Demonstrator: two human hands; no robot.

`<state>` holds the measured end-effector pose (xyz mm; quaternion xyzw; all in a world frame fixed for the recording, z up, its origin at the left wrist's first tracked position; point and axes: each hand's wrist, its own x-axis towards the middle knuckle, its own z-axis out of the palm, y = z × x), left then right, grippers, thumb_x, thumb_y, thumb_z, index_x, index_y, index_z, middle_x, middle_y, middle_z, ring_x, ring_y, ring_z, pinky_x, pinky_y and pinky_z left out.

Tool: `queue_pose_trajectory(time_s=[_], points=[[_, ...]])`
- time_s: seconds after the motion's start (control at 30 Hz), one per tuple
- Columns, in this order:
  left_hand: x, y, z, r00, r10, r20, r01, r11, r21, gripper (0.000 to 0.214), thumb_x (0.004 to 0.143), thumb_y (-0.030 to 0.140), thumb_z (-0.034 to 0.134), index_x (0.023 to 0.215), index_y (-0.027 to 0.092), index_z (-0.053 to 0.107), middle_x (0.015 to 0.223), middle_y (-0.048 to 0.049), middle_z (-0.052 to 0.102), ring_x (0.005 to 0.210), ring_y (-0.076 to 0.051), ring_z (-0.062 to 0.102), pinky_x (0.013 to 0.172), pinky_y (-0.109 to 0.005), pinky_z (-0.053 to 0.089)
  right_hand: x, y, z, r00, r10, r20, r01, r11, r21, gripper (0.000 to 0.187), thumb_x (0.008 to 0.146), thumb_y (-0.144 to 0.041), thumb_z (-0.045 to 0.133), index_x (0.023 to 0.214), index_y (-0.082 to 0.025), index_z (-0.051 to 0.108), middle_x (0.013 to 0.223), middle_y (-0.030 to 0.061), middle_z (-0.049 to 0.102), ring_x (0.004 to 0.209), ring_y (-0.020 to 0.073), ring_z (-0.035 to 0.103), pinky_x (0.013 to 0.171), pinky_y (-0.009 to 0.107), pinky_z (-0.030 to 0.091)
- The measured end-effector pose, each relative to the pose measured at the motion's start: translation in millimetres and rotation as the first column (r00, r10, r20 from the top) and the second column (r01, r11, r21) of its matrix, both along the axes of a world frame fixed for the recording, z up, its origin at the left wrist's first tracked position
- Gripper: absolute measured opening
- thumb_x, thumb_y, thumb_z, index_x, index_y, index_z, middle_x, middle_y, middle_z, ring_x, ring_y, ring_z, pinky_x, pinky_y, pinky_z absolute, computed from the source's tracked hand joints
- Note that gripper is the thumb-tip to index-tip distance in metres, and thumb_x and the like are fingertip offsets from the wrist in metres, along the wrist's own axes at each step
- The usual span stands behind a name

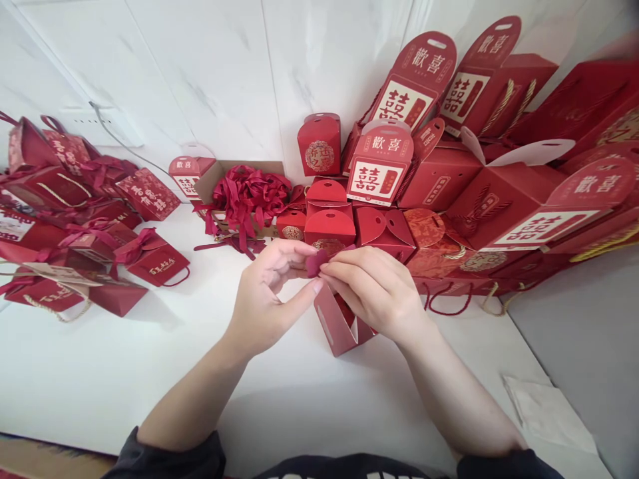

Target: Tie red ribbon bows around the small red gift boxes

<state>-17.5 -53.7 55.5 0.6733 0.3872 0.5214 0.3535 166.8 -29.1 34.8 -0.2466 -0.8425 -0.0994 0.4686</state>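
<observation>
Above a small red gift box point(337, 329), my right hand point(382, 286) pinches a dark red ribbon point(314, 263) between thumb and fingertips. From the other side my left hand point(269, 293) reaches to the same ribbon, its fingers curled around the ribbon's left end and its thumb just below. The box stands tilted on the white table with its upper part open; my right hand hides much of it. Beyond my hands, a cardboard box point(202, 183) holds a heap of dark red ribbons point(252, 193), and a few loose ribbons point(237, 245) lie in front of it.
Red gift boxes point(382, 163) are stacked at the back and right along the wall. Another group of red boxes point(154, 256), some with bows and cord handles, stands at the left. A white tissue point(549, 406) lies at the right edge of the white table point(210, 372).
</observation>
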Motion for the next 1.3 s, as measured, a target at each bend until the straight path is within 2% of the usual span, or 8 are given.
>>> queue_pose_trajectory(time_s=[0.2,0.4,0.6,0.7,0.87,1.03,1.17,1.3], points=[[11.9,-3.6,-10.3,0.991,0.103,0.086,-0.115,0.980,0.161,0.033,0.080,0.005,0.065,0.109,0.018,0.061,0.101,-0.0054,0.067,0.098,-0.015,0.065,0.087,-0.027,0.057,-11.0,-5.8,-3.0,0.985,-0.037,-0.169,0.046,0.998,0.049,0.022,0.085,-0.010,0.066,0.105,-0.018,0.062,0.094,0.0059,0.071,0.081,0.0159,0.065,0.074,0.030,0.054],[16.9,-7.6,-17.5,0.960,0.278,0.012,-0.261,0.884,0.389,0.047,0.075,-0.001,0.067,0.117,0.020,0.062,0.106,-0.0042,0.070,0.095,-0.017,0.068,0.086,-0.031,0.060,-13.6,-10.1,-1.5,0.978,-0.106,-0.181,0.116,0.992,0.046,0.021,0.085,-0.011,0.065,0.104,-0.020,0.063,0.092,0.0065,0.071,0.081,0.0180,0.067,0.074,0.031,0.053],[18.9,-8.9,-25.1,0.898,0.433,-0.076,-0.322,0.765,0.557,0.040,0.077,0.008,0.070,0.114,0.024,0.064,0.105,-0.0031,0.073,0.089,-0.019,0.071,0.080,-0.036,0.064,-12.8,-14.7,8.4,0.968,-0.043,-0.246,-0.019,0.969,-0.245,0.009,0.092,-0.015,0.055,0.095,-0.021,0.061,0.089,0.0062,0.068,0.082,0.0181,0.065,0.073,0.031,0.053],[20.1,-7.5,-24.1,0.917,0.400,0.006,-0.352,0.799,0.488,0.036,0.078,0.010,0.070,0.112,0.022,0.065,0.103,-0.0033,0.073,0.089,-0.018,0.071,0.081,-0.033,0.063,-15.7,-18.8,12.4,0.912,-0.025,-0.409,-0.151,0.907,-0.393,0.008,0.092,-0.016,0.056,0.090,-0.020,0.062,0.086,0.0047,0.067,0.079,0.0161,0.063,0.070,0.029,0.053],[18.1,-4.7,-17.9,0.938,0.326,0.116,-0.344,0.847,0.406,0.035,0.077,0.005,0.070,0.108,0.022,0.066,0.099,-0.0017,0.073,0.089,-0.016,0.072,0.082,-0.029,0.062,-18.2,-22.0,14.7,0.867,0.017,-0.498,-0.268,0.859,-0.436,0.009,0.089,-0.016,0.062,0.094,-0.021,0.067,0.092,0.0037,0.070,0.084,0.0155,0.065,0.073,0.028,0.055],[14.4,-5.1,-15.8,0.894,0.447,0.022,-0.381,0.733,0.563,0.039,0.075,0.002,0.070,0.108,0.023,0.067,0.099,-0.0020,0.074,0.087,-0.018,0.072,0.080,-0.033,0.061,-18.5,-19.9,11.6,0.898,0.006,-0.439,-0.187,0.910,-0.370,0.015,0.085,-0.022,0.068,0.099,-0.021,0.065,0.094,0.0057,0.068,0.082,0.0173,0.065,0.073,0.031,0.057],[12.7,-4.6,-14.8,0.850,0.520,-0.086,-0.316,0.632,0.707,0.037,0.078,0.006,0.068,0.110,0.024,0.066,0.099,-0.0029,0.075,0.086,-0.020,0.072,0.076,-0.034,0.062,-19.1,-19.5,9.3,0.918,-0.002,-0.396,-0.140,0.934,-0.327,0.012,0.087,-0.020,0.064,0.098,-0.021,0.063,0.092,0.0062,0.068,0.081,0.0175,0.065,0.072,0.031,0.057],[10.7,-1.5,-13.5,0.835,0.531,-0.147,-0.236,0.586,0.775,0.039,0.077,0.005,0.068,0.111,0.024,0.066,0.096,-0.0027,0.076,0.083,-0.020,0.072,0.074,-0.033,0.061,-18.3,-20.0,8.6,0.923,-0.030,-0.383,-0.105,0.939,-0.326,0.011,0.088,-0.013,0.059,0.095,-0.021,0.063,0.090,0.0060,0.068,0.077,0.0162,0.064,0.070,0.030,0.056]])
